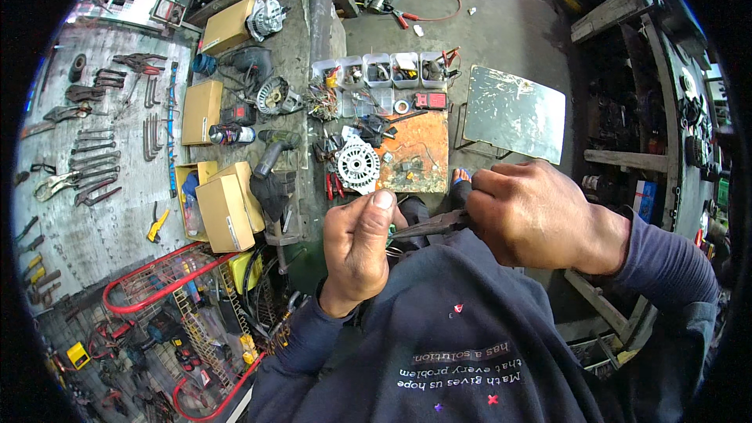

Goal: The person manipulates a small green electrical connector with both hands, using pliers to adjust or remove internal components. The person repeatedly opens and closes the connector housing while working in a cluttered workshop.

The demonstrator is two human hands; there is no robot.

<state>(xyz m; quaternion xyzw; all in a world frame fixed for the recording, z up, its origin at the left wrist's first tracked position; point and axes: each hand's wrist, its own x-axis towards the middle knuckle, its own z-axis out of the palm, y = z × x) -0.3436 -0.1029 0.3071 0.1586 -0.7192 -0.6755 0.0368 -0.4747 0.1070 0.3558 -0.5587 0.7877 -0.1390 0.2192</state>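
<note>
Gripping pliers (435,225), right hand (533,215); left hand (358,247) pinching wires (392,236); alternator (358,163) beyond.

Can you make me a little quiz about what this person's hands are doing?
1. True or false: the right hand grips dark pliers.
2. What does the left hand pinch? A) a spray can B) small wires C) a cardboard box
3. What round silver part lies on the orange board in front of the hands?

Key: 1 true. 2 B. 3 the alternator.
</note>
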